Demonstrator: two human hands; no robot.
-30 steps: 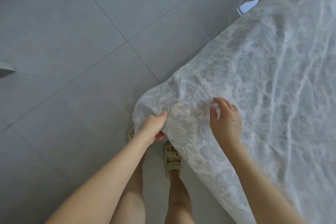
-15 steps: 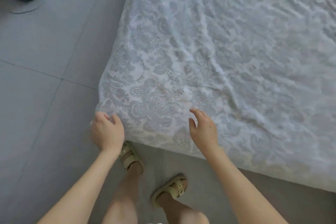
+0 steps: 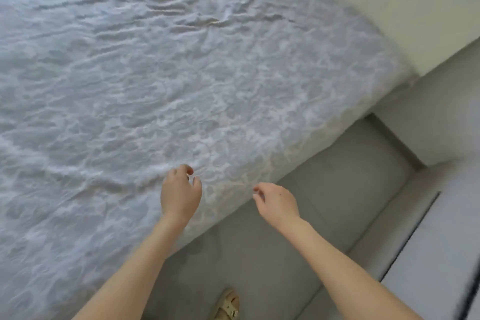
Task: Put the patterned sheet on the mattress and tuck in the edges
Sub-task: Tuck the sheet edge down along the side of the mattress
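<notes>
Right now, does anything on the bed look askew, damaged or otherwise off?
Nothing is damaged or spilled. The sheet is rumpled all over, and its deepest creases bunch at the far end, so it is not yet smooth. The left hand and the right hand are loosely curled and hold nothing.

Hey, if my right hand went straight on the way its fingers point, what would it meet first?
Most likely the patterned sheet, at its draped side edge just ahead of the right hand, though depth is unclear.
</notes>
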